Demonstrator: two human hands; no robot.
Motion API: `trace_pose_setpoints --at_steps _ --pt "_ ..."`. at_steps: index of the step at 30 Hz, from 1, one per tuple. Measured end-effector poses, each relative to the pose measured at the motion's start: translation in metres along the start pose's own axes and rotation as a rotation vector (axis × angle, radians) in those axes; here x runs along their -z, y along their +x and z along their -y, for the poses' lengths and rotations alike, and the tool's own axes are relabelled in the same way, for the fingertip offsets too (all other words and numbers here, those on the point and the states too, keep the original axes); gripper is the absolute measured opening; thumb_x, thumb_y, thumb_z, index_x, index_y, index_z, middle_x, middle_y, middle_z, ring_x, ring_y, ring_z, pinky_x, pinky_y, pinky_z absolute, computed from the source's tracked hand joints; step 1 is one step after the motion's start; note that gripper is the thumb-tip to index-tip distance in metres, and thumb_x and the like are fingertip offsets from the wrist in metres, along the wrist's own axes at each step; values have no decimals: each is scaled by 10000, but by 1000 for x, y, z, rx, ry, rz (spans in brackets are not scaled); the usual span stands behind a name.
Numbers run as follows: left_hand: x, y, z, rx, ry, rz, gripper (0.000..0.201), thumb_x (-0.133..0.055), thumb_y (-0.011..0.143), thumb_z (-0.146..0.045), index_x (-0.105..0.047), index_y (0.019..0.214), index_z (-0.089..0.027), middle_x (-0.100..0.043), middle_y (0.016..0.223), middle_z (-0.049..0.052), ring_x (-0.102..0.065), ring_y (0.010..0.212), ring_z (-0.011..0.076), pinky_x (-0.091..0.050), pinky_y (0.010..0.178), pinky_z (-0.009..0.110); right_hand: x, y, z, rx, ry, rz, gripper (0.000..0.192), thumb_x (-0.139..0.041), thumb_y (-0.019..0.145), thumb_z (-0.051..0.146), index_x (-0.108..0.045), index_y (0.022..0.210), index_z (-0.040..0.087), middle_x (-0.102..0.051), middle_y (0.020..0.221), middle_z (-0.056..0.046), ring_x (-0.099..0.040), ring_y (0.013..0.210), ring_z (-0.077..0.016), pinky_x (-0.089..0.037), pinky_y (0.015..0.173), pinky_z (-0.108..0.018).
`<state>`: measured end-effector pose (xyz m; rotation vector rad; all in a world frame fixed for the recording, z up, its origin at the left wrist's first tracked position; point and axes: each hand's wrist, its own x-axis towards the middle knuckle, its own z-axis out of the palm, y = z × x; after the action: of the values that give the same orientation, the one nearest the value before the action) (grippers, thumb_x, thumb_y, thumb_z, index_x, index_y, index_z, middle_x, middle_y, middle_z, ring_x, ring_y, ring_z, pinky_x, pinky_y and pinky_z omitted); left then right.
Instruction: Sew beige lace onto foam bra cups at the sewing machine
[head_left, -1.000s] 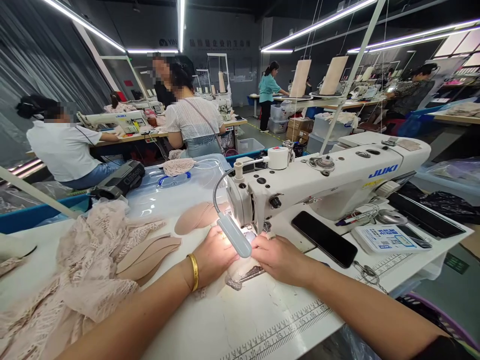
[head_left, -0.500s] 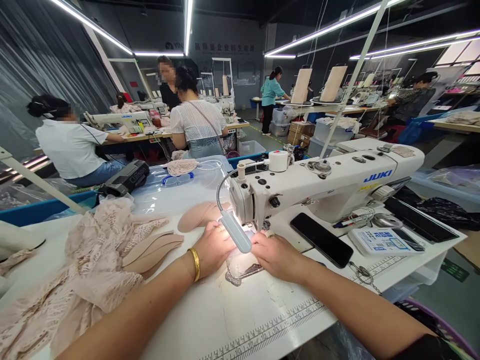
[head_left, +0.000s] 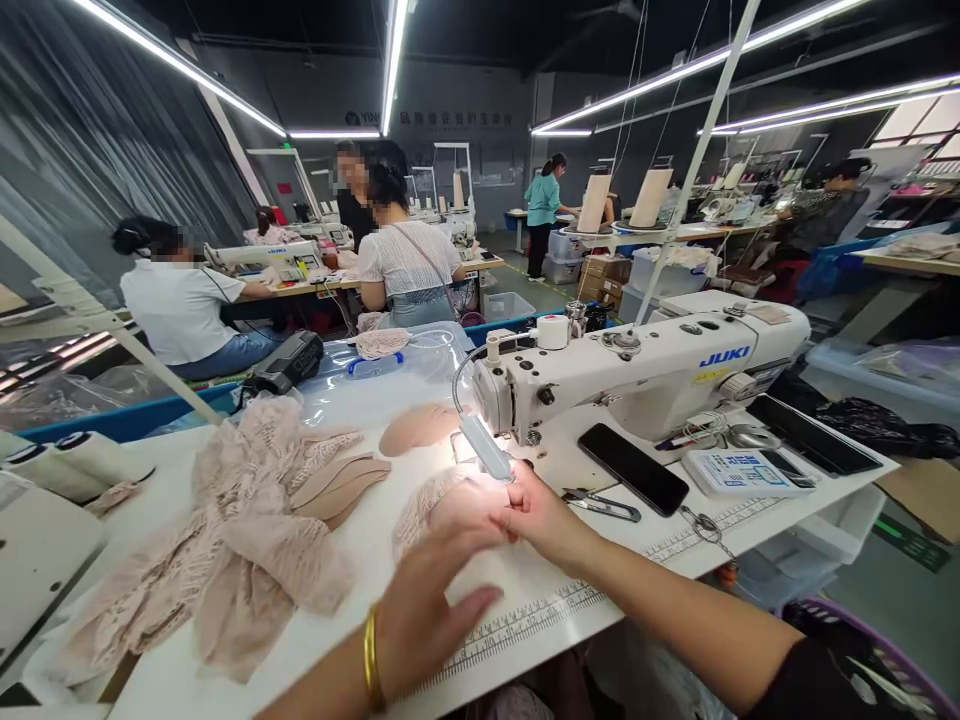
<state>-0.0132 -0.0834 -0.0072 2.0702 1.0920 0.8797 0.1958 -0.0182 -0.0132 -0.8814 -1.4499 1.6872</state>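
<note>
Both hands have drawn back from the needle: the right hand [head_left: 534,512] pinches the lace piece [head_left: 424,505] on the desk [head_left: 525,610], glare hiding its fingertips; the left hand [head_left: 427,610] hovers open nearby, beside the sewing machine [head_left: 637,375].

Lace cloth [head_left: 247,540] rough, matt, sewing mach. [head_left: 637,375] glossy, smooth white tabletop [head_left: 525,600]

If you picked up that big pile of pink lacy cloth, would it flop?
Probably yes: the lace pile lies crumpled in soft folds, so it looks floppy. Its see-through holes suggest it is light. It may snag on fingers.
</note>
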Motion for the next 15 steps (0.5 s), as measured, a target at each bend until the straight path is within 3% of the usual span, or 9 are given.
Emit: trace_pose_setpoints --at_steps 2,3,5,7,9,12,15 --pt "-25 -26 -18 396 -588 204 420 -652 942 -553 -703 1204 -229 -765 1083 128 -730 972 272 -569 869 413 -17 -12 -3 25 112 -57 554 -745 843 333 -437 1297 253 -621 767 51 -576 721 -155 -430 633 -252" --pt "-35 -33 -25 541 -862 173 541 -683 886 -637 -697 1217 -209 -763 1110 149 -738 1000 293 -582 869 423 -24 -21 -5 42 146 -75 580 -754 843 335 -434 1322 266 -630 787 48 -588 739 -157 -443 649 -254" --pt "-46 -35 -31 629 -1183 -101 542 -768 829 -612 -724 1130 -164 -749 1180 168 -711 1120 302 -557 975 407 -35 -43 -10 81 153 -88 602 -758 860 369 -443 1369 301 -670 915 16 -628 839 -176 -488 739 -288" --pt "-45 -27 -32 582 -1270 -429 448 -861 782 -474 -740 1075 -156 -753 1184 147 -697 1141 285 -541 1006 374 -41 -65 -14 99 47 -47 509 -729 896 414 -522 1350 313 -688 1074 -24 -645 967 -213 -502 850 -341" --pt "-40 -18 -32 559 -1255 -593 427 -905 741 -360 -747 1087 -166 -772 1129 120 -716 1063 270 -569 940 358 -42 -79 -16 97 -128 28 415 -693 931 435 -605 1314 305 -680 1194 -51 -632 1075 -254 -489 937 -387" --pt "-35 -17 -36 553 -1232 -528 430 -906 743 -311 -761 1120 -166 -780 1121 125 -721 1044 280 -580 907 353 -36 -76 -12 123 -232 84 429 -666 960 470 -625 1359 318 -627 1364 -60 -558 1267 -291 -412 1091 -437" --pt "-33 -26 -40 508 -1284 -338 450 -885 774 -289 -759 1192 -180 -766 1181 143 -701 1130 311 -565 958 368 -25 -60 -8 37 24 -16 566 -675 927 596 -577 1419 332 -642 1333 -65 -588 1230 -271 -440 1063 -426"
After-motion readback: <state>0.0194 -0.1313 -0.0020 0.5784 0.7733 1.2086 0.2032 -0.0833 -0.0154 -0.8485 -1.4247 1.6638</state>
